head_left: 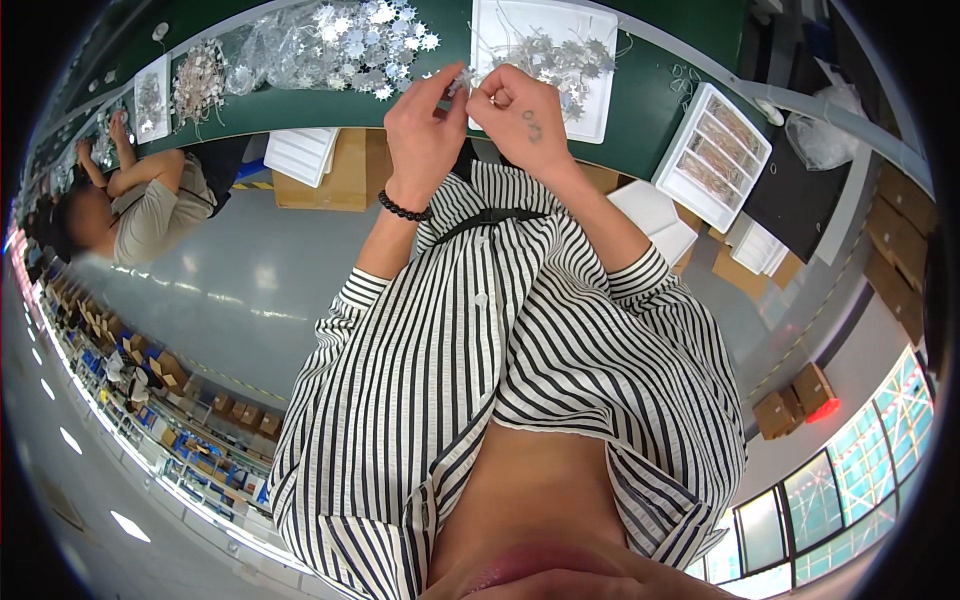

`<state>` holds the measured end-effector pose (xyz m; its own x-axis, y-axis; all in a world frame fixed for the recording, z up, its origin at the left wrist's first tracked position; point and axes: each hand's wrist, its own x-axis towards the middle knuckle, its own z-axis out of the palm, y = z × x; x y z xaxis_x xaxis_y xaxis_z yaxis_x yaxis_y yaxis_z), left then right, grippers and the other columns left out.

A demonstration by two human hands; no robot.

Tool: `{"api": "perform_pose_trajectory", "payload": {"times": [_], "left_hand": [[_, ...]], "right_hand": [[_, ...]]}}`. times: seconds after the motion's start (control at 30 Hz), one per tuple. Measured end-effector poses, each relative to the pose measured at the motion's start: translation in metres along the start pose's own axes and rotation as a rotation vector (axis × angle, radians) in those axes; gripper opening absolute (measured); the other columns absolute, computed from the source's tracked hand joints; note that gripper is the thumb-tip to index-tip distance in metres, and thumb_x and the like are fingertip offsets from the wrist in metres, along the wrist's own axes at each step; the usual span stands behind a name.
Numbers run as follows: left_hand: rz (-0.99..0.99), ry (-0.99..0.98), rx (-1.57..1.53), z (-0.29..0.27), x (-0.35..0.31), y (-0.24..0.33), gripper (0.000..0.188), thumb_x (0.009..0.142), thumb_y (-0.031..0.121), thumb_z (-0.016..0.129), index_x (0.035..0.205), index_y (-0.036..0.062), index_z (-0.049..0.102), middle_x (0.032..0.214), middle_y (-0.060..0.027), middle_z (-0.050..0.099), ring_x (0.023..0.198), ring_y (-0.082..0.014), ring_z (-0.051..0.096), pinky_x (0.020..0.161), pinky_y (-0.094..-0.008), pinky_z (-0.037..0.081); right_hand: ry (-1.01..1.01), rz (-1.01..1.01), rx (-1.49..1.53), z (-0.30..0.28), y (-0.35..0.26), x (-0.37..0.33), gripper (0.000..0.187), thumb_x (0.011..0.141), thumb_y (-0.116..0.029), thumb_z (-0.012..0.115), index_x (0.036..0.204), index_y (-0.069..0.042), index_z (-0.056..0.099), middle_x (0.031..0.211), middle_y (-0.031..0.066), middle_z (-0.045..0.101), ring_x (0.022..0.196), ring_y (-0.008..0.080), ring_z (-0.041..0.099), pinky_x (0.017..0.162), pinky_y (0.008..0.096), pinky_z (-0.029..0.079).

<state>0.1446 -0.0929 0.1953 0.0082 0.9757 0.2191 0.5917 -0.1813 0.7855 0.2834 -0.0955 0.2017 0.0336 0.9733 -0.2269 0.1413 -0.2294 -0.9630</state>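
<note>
My left hand (425, 125), with a dark beaded bracelet at the wrist, pinches a small silver snowflake-shaped piece (461, 82) between thumb and fingertips. Close beside it, the fingers of my right hand (525, 115) are bent together in a pinch; what they hold is too small to make out. Both hands are over the near side of the green table. Just beyond the right hand lies a white tray (600, 118) with a heap of silver snowflake pieces (560, 65) and thin pale strands. Left of it, many loose silver stars (375, 40) are spread out.
Clear plastic bags (275, 60) and a bundle of fine strands (200, 78) lie farther left. At right is a white compartment tray (715, 155) of thin wires. Cardboard boxes (345, 180) and white trays (300, 150) stand below the table edge. A co-worker (160, 210) sits at left.
</note>
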Motion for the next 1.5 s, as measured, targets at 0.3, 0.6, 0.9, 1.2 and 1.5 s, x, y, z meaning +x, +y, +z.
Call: {"api": "perform_pose_trajectory", "payload": {"times": [0.3,0.6,0.9,1.2,1.5], "left_hand": [[-0.244,-0.196,-0.42,-0.009,0.004,-0.014,0.029,0.083,0.004,0.068,0.111,0.0048,0.074,0.089,-0.0056,0.071,0.068,-0.0123,0.054,0.057,-0.0223,0.042],[-0.314,-0.327,-0.394,-0.024,0.013,0.005,0.029,0.092,0.009,0.058,0.116,0.003,0.072,0.105,-0.0056,0.069,0.08,-0.0098,0.051,0.068,-0.0206,0.041],[-0.615,-0.148,-0.777,-0.005,0.029,-0.018,0.034,0.092,0.015,0.062,0.122,0.0018,0.067,0.105,-0.0043,0.07,0.08,-0.0118,0.059,0.068,-0.0226,0.048],[-1.015,0.066,-0.512,0.012,-0.002,-0.17,0.048,0.089,0.023,0.068,0.129,0.0002,0.054,0.103,-0.0099,0.064,0.078,-0.0134,0.058,0.064,-0.0253,0.05],[-0.957,0.133,0.304,0.043,0.0,-0.282,0.069,0.081,0.06,0.072,0.09,-0.0076,0.057,0.082,-0.0202,0.066,0.07,-0.0326,0.066,0.064,-0.0395,0.055]], "right_hand": [[-0.074,0.105,0.249,0.001,0.01,0.007,0.012,0.087,-0.013,0.065,0.087,-0.002,0.063,0.064,-0.0008,0.057,0.055,0.008,0.045,0.052,0.0222,0.037],[-0.176,0.214,0.141,-0.001,0.032,0.012,0.02,0.088,-0.016,0.065,0.104,-0.003,0.064,0.083,0.0065,0.065,0.071,0.013,0.055,0.063,0.0247,0.044],[-0.061,0.034,-0.333,-0.031,0.078,0.032,0.031,0.085,-0.026,0.065,0.111,-0.008,0.064,0.086,0.0085,0.066,0.077,0.0239,0.058,0.073,0.034,0.049],[0.378,-0.032,-0.639,-0.043,0.108,0.078,0.052,0.085,-0.035,0.069,0.126,-0.004,0.059,0.119,0.0123,0.064,0.094,0.0268,0.064,0.087,0.0349,0.052],[0.274,0.389,-0.499,-0.076,0.159,0.022,0.031,0.086,-0.027,0.069,0.106,-0.003,0.069,0.093,0.0069,0.072,0.082,0.0201,0.066,0.075,0.0305,0.053]]}}
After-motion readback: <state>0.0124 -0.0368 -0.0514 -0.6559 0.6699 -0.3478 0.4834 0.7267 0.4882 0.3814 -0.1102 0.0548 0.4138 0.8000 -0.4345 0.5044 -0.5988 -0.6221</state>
